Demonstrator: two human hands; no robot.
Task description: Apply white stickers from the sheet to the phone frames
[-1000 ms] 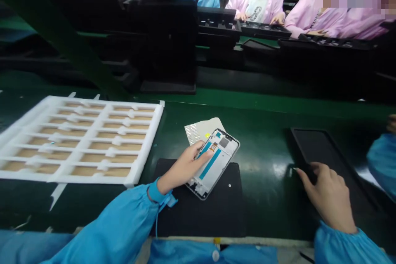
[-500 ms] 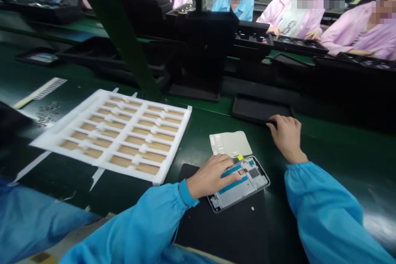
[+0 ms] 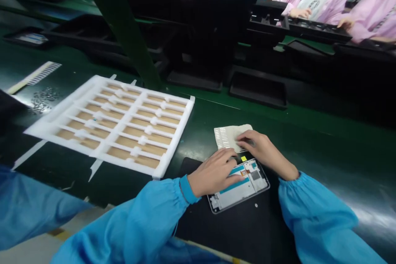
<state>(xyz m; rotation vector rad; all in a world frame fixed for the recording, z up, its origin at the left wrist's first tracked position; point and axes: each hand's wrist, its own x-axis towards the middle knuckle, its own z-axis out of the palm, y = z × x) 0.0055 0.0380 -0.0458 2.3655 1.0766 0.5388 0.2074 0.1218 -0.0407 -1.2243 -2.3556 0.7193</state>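
Observation:
A phone frame (image 3: 238,194), its inside facing up with blue strips, lies tilted on a black mat (image 3: 229,231). My left hand (image 3: 215,172) grips its far edge, thumb on the inner face and fingers across the edge. Over the right part of a pale backing sheet (image 3: 227,137), which has rows of small light strips, my right hand (image 3: 264,150) has thumb and index finger brought together; anything between the tips is too small to make out. A yellow tab (image 3: 243,159) shows at the phone frame's far edge, between the hands. One small pale piece (image 3: 256,205) sits on the mat.
A white foam tray (image 3: 167,161) with several slots stands left of the mat. Beyond the sheet is a shallow black tray (image 3: 258,90). A green post (image 3: 123,24) slants over the bench. Small loose parts (image 3: 45,99) lie far left. Co-workers (image 3: 324,0) sit opposite.
My right hand has left the black tray's edge and come in leftward to the pale sheet. My left hand stays on the phone frame. The view has tipped downward.

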